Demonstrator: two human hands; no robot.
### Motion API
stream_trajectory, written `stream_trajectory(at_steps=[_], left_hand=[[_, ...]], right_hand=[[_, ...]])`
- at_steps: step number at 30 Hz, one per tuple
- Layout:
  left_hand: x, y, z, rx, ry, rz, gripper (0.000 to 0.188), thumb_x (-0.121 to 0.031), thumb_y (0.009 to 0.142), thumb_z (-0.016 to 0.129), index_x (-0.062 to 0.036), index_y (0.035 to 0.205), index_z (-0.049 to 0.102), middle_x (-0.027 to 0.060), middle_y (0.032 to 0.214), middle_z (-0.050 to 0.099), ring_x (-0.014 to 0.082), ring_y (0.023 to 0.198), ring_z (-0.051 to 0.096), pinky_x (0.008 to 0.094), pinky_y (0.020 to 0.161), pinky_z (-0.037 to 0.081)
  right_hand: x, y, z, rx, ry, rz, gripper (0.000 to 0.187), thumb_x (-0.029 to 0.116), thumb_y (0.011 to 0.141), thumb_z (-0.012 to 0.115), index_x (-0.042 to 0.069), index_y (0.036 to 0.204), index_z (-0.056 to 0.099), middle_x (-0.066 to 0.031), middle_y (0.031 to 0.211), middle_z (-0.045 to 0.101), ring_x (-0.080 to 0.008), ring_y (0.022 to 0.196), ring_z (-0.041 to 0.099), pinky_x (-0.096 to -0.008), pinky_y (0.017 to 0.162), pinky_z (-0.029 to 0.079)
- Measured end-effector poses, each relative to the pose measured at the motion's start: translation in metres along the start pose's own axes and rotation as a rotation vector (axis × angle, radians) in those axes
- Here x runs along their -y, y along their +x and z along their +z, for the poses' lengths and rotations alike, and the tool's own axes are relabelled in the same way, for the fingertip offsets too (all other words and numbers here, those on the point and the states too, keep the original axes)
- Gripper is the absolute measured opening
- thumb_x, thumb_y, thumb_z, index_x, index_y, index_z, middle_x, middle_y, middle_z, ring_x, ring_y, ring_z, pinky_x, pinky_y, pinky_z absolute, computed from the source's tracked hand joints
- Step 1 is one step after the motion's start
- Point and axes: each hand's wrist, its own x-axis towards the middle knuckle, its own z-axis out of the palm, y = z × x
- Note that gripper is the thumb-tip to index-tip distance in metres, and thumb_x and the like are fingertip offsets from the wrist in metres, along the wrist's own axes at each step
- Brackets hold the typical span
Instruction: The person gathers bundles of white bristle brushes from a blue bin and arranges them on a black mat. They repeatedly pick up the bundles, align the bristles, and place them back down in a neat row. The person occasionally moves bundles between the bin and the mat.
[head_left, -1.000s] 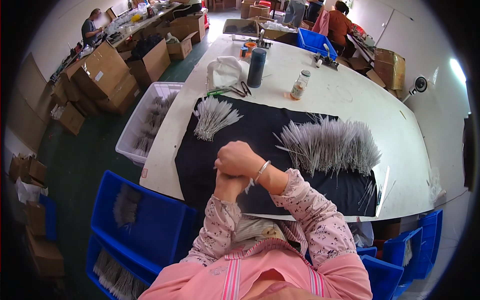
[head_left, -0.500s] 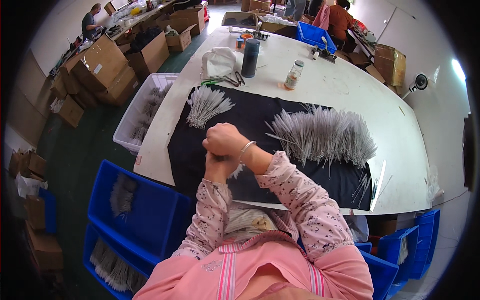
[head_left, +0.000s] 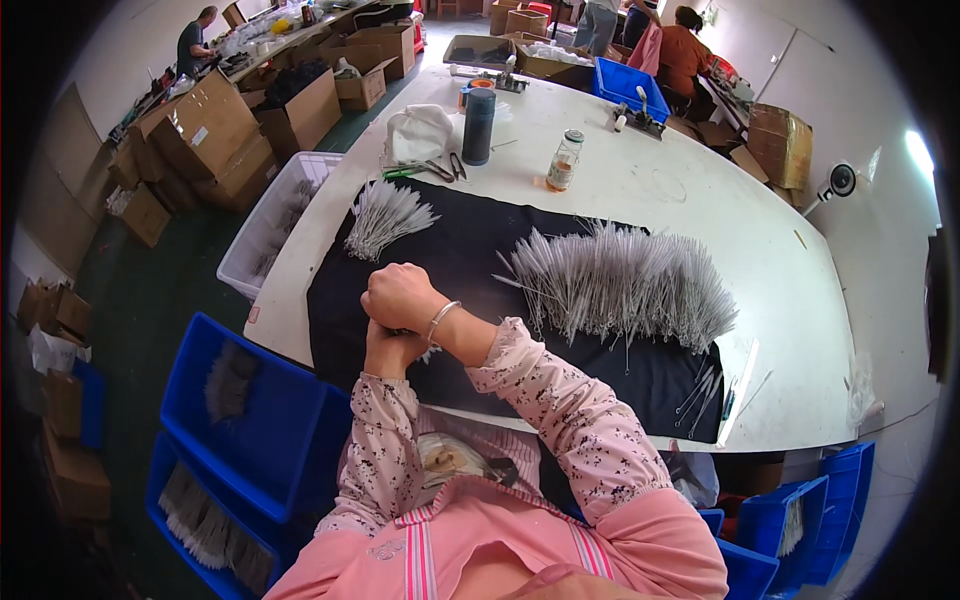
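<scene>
My right hand (head_left: 400,297) is closed in a fist on top of my left hand (head_left: 388,350), over the near left part of a black cloth (head_left: 470,240). White bristle tips (head_left: 431,354) poke out beside my left hand, which is closed around what look like thin wire brushes. What my right fingers grip is hidden. Just beyond the hands lies a small fanned bundle of wire brushes (head_left: 388,218) with white bristles and looped wire ends. A large heap of the same brushes (head_left: 625,285) spreads over the right of the cloth, with several loose ones (head_left: 702,395) near its right corner.
The white table (head_left: 780,260) holds a dark flask (head_left: 479,127), a glass jar (head_left: 564,162), pliers (head_left: 440,171) and a white bag (head_left: 418,134). Blue bins (head_left: 300,440) stand at my left, a white crate (head_left: 235,260) beside the table. Other people work farther back.
Both hands, still together, have moved a little left and slightly down in the picture. The table and its things have also shifted slightly left. The brush heaps look the same.
</scene>
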Motion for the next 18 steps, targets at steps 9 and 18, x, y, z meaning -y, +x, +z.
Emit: stream_trajectory(at_steps=[9,18], left_hand=[[0.009,0.0,-0.014,0.054,-0.01,-0.005,0.03,-0.028,0.096,0.04,-0.0092,0.113,0.056,0.0061,0.115,0.062,0.0193,0.108,0.058,0.0361,0.096,0.045],[0.04,-0.053,-0.035,0.08,-0.001,-0.131,0.03,-0.023,0.081,0.067,-0.0062,0.105,0.062,0.0104,0.106,0.066,0.0262,0.103,0.061,0.0455,0.093,0.048]], right_hand=[[0.001,-0.028,0.0,-0.075,0.041,0.021,0.028,0.023,0.076,0.055,0.0,0.09,0.062,-0.0184,0.073,0.067,-0.0335,0.072,0.066,-0.0439,0.078,0.046],[0.017,-0.07,-0.039,0.062,0.23,0.051,0.056,0.038,0.08,0.052,0.003,0.123,0.056,-0.0226,0.094,0.066,-0.0378,0.09,0.064,-0.0431,0.081,0.05]])
